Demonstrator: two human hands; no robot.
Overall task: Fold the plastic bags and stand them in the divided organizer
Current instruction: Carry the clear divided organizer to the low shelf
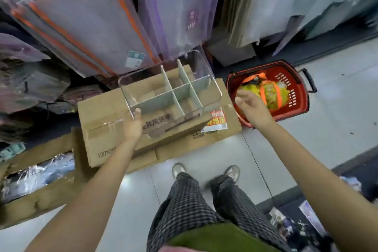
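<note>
A clear plastic organizer (212, 80) with grey dividers sits on a cardboard box (98, 114); its compartments hold nothing. My left hand (135, 124) holds the organizer's near left corner, thumb up along the wall. My right hand (252, 108) hovers with relaxed fingers over the near rim of a red shopping basket (300, 106) on the floor to the right. Inside the basket lies a yellow-green bag (270, 92) with orange straps. The right hand holds nothing.
Bagged goods hang on racks behind the organizer and to the left. An open cardboard box (38, 176) with shiny wrapped items stands at the lower left. Grey tiled floor (276, 149) lies under my feet and to the right.
</note>
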